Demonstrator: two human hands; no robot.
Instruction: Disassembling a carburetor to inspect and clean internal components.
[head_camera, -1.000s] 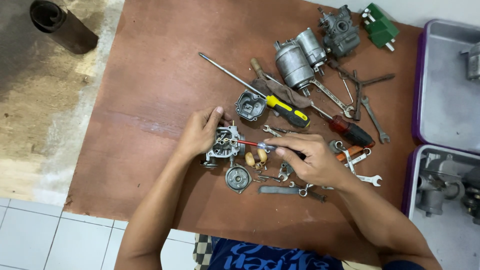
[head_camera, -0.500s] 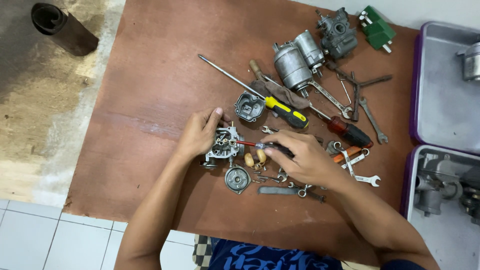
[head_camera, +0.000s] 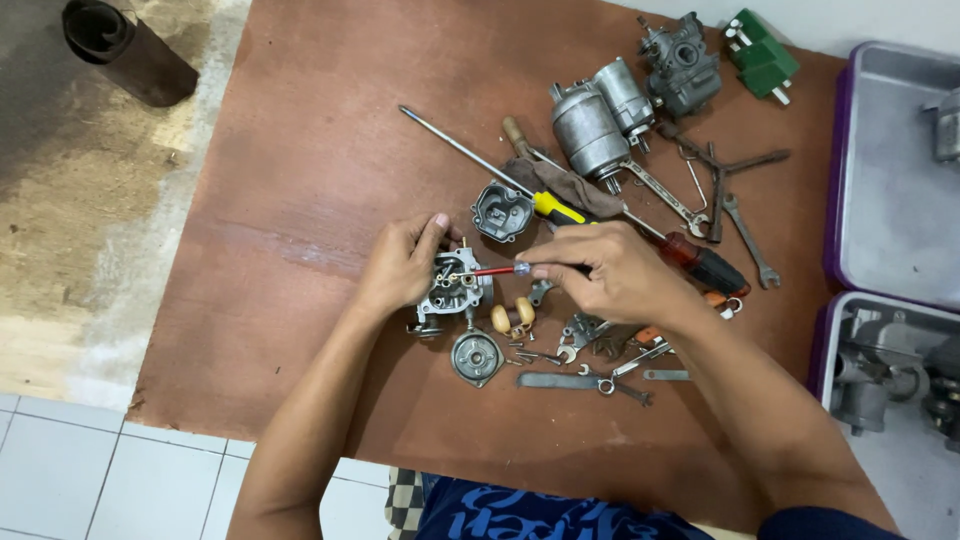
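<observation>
The right hand (head_camera: 615, 275) pinches a thin red-shafted tool (head_camera: 495, 269) in its grip, tip set into the small metal carburetor body (head_camera: 452, 285). The left hand (head_camera: 400, 265) closes its grip around that body, steadying it on the brown bench (head_camera: 300, 180). Just below lie a round cap (head_camera: 475, 357) and a tan float (head_camera: 512, 318). A yellow-handled screwdriver (head_camera: 560, 208) rests beyond, near two grey motors (head_camera: 600, 120).

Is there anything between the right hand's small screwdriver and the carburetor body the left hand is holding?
Nothing visible. The right hand holds the small red-shafted screwdriver with its tip already at the carburetor body, which the left hand steadies. The tan floats and round cap lie below, off that line.
</observation>
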